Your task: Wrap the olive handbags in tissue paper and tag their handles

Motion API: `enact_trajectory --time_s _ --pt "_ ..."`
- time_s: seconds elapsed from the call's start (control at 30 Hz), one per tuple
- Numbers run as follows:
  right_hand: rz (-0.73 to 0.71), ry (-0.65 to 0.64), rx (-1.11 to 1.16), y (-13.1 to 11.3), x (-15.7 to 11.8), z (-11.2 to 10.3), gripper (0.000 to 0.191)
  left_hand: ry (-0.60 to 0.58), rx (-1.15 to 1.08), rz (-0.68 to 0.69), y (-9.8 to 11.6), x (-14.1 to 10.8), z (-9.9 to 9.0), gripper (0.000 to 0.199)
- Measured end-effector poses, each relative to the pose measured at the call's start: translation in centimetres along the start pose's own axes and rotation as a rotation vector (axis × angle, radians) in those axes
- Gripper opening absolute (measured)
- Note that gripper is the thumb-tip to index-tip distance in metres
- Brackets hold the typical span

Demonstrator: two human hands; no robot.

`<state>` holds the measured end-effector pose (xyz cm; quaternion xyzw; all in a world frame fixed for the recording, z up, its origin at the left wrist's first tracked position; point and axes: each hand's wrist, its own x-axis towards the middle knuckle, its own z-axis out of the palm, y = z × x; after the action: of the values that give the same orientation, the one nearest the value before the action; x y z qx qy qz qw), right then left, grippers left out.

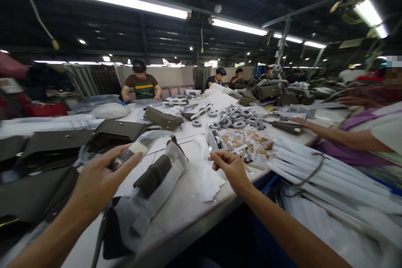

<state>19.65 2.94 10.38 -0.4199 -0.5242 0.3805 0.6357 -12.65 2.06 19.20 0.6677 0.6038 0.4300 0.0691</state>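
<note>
My left hand [94, 178] is curled around a clear plastic-wrapped piece [138, 147] with a pale patch, over the left part of the table. Below it lies a dark olive bag [153, 176], partly wrapped in white tissue, with a dark strap at its far end. My right hand [230, 169] pinches thumb and fingers together above the table's front edge; what is between the fingertips is too small to make out. Just beyond those fingertips is a clear plastic packet [214, 139] with grey contents. Crumpled white tissue [209, 180] lies beside my right hand.
Wrapped grey rings [238, 119] and brown-and-white paper pieces [251, 142] cover the middle. Olive bags [53, 146] line the left side. White wrapped rolls [333, 176] fill a blue bin at right. A co-worker's arm [342, 134] reaches in there; other people work opposite.
</note>
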Motion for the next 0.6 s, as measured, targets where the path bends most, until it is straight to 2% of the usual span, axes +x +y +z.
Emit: enact_trajectory --time_s 0.07,0.17,0.3,0.43,0.6 --pt "-0.045 -0.138 0.063 -2.8 -0.7 3.5 0.025 0.002 -0.001 0.016 1.4 -0.3 0.0 0.044" --pt "-0.051 -0.291 0.155 -5.7 -1.4 8.3 0.025 0.002 -0.035 0.058 1.9 -0.6 0.2 0.046" --pt "-0.029 -0.365 0.219 -6.7 -0.7 13.2 0.029 0.000 -0.063 0.096 1.8 -0.9 0.3 0.043" --pt "0.028 -0.315 0.226 -5.5 0.6 15.7 0.033 0.021 -0.029 0.113 2.0 -1.2 0.2 0.042" --pt "0.097 -0.318 0.233 -4.5 0.9 16.2 0.042 0.050 0.055 0.108 1.3 -1.5 -0.1 0.047"
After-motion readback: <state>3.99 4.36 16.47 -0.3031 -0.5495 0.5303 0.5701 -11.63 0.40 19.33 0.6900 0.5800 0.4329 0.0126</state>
